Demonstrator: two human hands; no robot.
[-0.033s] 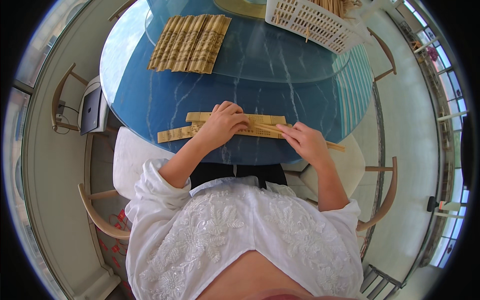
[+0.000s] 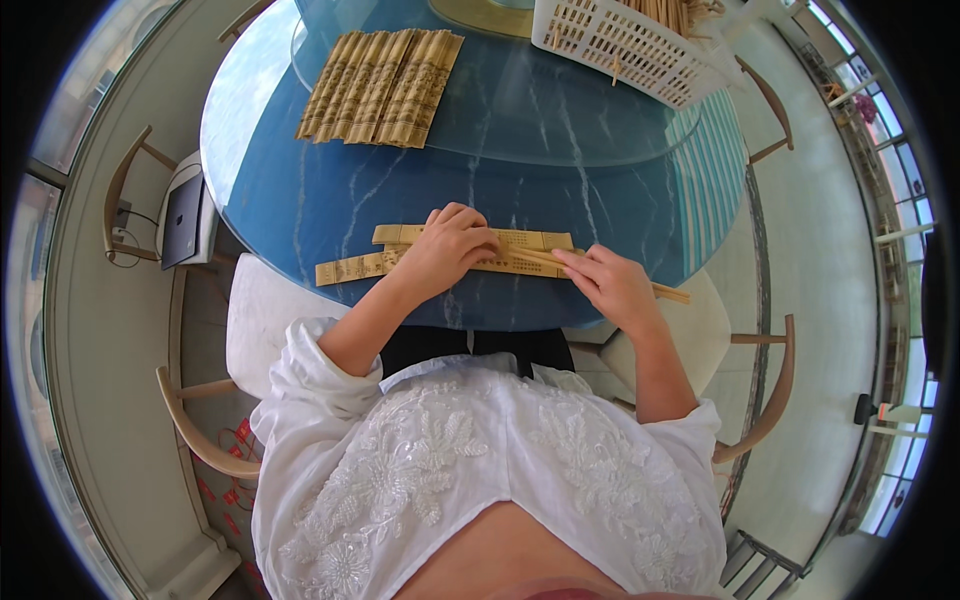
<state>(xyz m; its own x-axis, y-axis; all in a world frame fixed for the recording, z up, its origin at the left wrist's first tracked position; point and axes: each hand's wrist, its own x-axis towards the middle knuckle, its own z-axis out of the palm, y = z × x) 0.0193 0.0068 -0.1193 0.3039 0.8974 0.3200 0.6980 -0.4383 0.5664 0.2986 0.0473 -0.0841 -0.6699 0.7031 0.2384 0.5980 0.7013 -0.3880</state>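
Two long bamboo slips [image 2: 350,268] lie side by side near the front edge of the round blue table [image 2: 300,200]. My left hand [image 2: 450,245] rests on top of them with its fingers curled, pressing them down. My right hand [image 2: 610,285] is at their right end and pinches a thin bamboo stick [image 2: 672,293] that points out to the right past the table's edge.
A bundle of several bamboo slips [image 2: 380,85] lies at the far left of the table. A white plastic basket [image 2: 620,45] with sticks stands at the far right. Wooden chairs [image 2: 190,430] ring the table, and a laptop [image 2: 182,222] sits on the left one.
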